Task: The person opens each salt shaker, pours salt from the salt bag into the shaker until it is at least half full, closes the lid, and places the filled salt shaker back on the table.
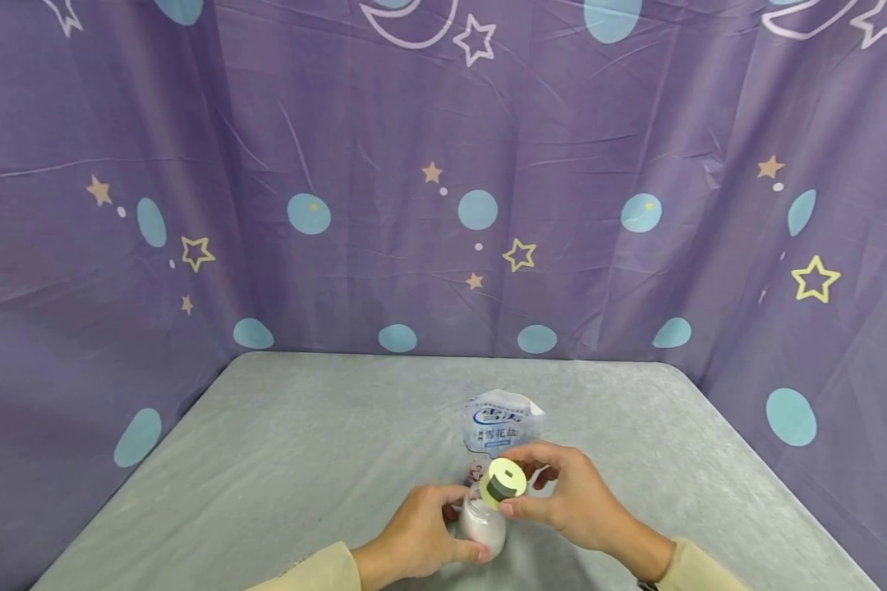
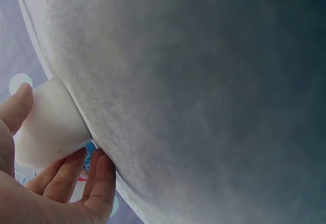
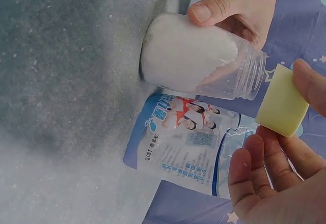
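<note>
A clear jar [image 3: 188, 56] with white granules filling most of it stands upright on the table, its threaded mouth uncovered. My left hand [image 1: 421, 533] grips the jar's side, thumb on the near side and fingers round the far side. Just above the mouth, my right hand [image 1: 571, 497] pinches a pale yellow lid [image 3: 282, 102] between thumb and fingers. The lid is tilted and a small gap separates it from the jar. In the head view a dark grey patch shows on the lid. The left wrist view shows the jar's lower part [image 2: 56, 122] on the cloth.
Right behind the jar stands a blue and white bag [image 1: 498, 419] with printed characters and a torn-looking top edge. Grey cloth covers the table [image 1: 325, 427]. A purple curtain [image 1: 384, 164] with stars and dots hangs at the back and both sides.
</note>
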The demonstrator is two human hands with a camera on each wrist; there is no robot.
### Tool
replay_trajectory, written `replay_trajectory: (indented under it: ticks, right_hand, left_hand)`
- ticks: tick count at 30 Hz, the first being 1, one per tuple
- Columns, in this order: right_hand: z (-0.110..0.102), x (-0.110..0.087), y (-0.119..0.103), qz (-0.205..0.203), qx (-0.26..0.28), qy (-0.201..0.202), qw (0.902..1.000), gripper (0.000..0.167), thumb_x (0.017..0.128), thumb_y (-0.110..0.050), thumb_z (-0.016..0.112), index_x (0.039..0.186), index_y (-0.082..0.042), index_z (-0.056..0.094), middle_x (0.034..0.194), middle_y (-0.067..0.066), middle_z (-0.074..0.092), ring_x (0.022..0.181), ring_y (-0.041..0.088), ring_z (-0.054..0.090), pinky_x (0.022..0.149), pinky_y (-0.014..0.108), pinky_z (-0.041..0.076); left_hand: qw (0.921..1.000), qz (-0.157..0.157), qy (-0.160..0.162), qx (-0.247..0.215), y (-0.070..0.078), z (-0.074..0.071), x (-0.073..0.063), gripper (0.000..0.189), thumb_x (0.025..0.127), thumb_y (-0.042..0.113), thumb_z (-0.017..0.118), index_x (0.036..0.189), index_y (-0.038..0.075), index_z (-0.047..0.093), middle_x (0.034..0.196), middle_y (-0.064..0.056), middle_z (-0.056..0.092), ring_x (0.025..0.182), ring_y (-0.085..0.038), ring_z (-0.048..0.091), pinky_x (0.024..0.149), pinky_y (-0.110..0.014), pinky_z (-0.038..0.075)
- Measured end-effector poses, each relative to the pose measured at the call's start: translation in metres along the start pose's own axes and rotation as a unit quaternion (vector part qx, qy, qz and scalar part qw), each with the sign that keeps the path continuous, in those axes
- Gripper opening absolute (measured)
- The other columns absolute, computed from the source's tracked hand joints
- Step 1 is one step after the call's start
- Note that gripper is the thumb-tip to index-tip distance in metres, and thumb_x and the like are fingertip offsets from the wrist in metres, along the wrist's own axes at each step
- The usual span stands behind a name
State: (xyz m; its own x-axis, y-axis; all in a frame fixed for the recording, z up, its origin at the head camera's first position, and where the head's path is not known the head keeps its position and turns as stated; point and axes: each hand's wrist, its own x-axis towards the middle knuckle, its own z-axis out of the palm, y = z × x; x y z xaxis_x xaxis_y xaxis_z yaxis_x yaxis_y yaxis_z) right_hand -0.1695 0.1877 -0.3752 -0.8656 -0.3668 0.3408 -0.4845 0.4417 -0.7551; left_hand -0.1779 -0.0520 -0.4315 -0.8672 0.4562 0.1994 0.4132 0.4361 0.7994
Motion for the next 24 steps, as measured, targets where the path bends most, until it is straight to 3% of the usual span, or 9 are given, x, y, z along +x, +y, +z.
replay_trajectory:
  ticks: [8, 24]
  right_hand:
    - [0.0023, 0.0023, -0.0032, -0.014, 0.017, -0.012, 0.9997, 0.045, 0.076, -0.030, 0.092, 0.116, -0.019, 0.075, 0.101, -0.007, 0.072, 0.087, 0.014, 0.063, 0.075, 0.032, 0.053]
    - [0.0071, 0.0080, -0.0059, 0.006, 0.017, -0.030, 0.9994, 0.044, 0.075, -0.028, 0.093, 0.115, -0.020, 0.075, 0.103, -0.006, 0.071, 0.087, 0.013, 0.062, 0.074, 0.030, 0.052]
  left_hand:
    - [1.0000, 0.000, 0.001, 0.002, 0.0001, 0.0004, 0.0000, 0.049, 0.064, 0.028, 0.099, 0.106, 0.017, 0.076, 0.085, 0.014, 0.067, 0.077, -0.007, 0.060, 0.066, -0.023, 0.049]
    - [1.0000, 0.000, -0.008, -0.002, -0.0002, -0.0005, 0.0008, 0.047, 0.066, 0.027, 0.099, 0.106, 0.016, 0.076, 0.089, 0.015, 0.069, 0.078, -0.006, 0.060, 0.068, -0.023, 0.050]
